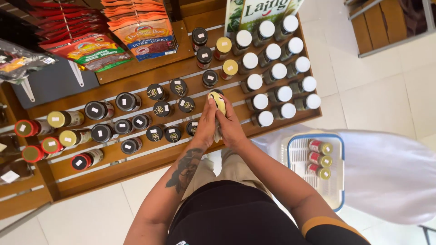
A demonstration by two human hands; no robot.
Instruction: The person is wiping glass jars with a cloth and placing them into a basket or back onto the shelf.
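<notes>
Both grips closed round one jar [218, 102] with a pale yellow lid, left hand [206, 124] and right hand [230, 127] pressed together at frame centre above the wooden shelf [150, 156]. Black-lidded jars [156, 109] at nine o'clock, white-lidded jars [281, 72] at two, basket [295, 156] at four.

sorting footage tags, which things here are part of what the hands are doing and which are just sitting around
In hand:
- small gold-lidded glass jar, gripped by left hand and right hand
- pale cloth between the palms

Just about:
- black-lidded jars on wooden shelf
- white-lidded jars
- white basket holding three jars
- snack packets
</notes>
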